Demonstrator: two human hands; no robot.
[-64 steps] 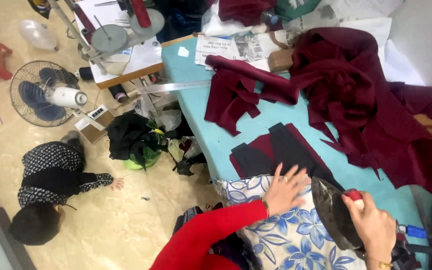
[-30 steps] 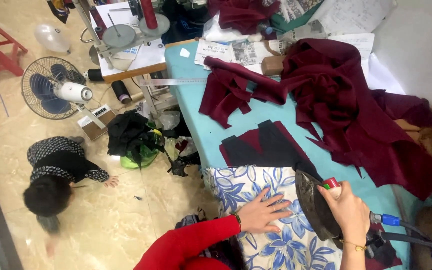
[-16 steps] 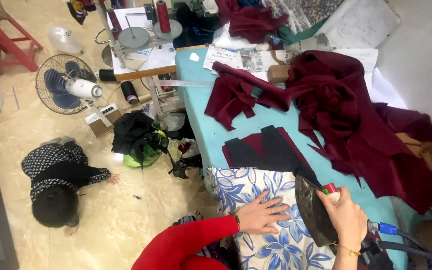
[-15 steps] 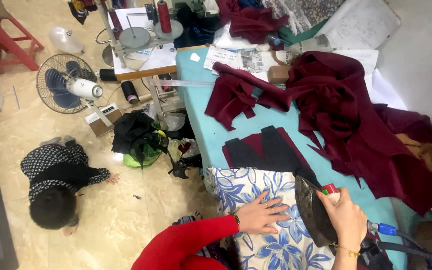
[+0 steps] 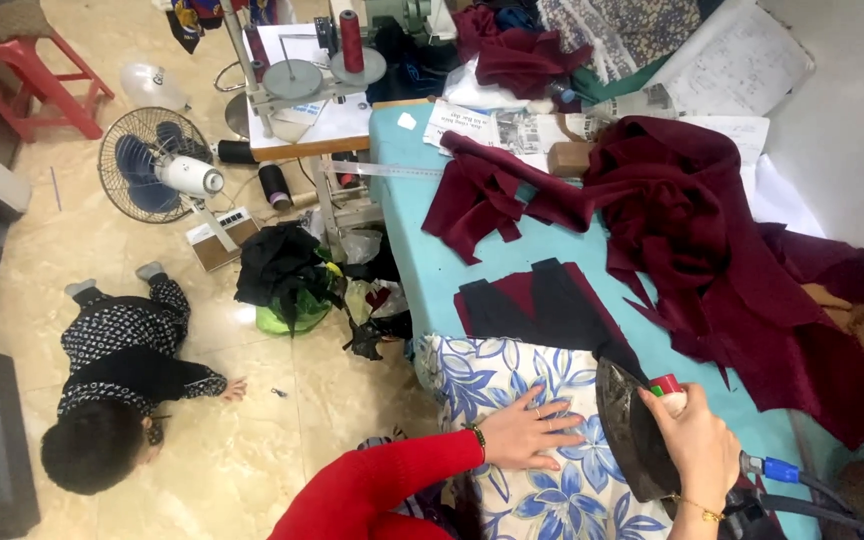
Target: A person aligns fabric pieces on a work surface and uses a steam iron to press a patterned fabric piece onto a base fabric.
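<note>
Bright even indoor light, soft shadows

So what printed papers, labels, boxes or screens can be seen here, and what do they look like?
Newspaper: flat at the table's far end, white with grey print and pictures.
Large paper sheet: far right corner, white, faintly lined.
Small box: on the floor by the fan, brown with a white label.
Screens: none clearly seen.

iron (image 5: 634, 432): dark, heavy soleplate, tilted on edge, red knob on top, gripped by right hand (image 5: 697, 448), near front edge of the table (image 5: 422, 265) | floral cloth (image 5: 512, 390): white with blue flowers, spread flat at table's front-left corner, left hand (image 5: 532, 430) pressed flat on it, just beside iron
</note>
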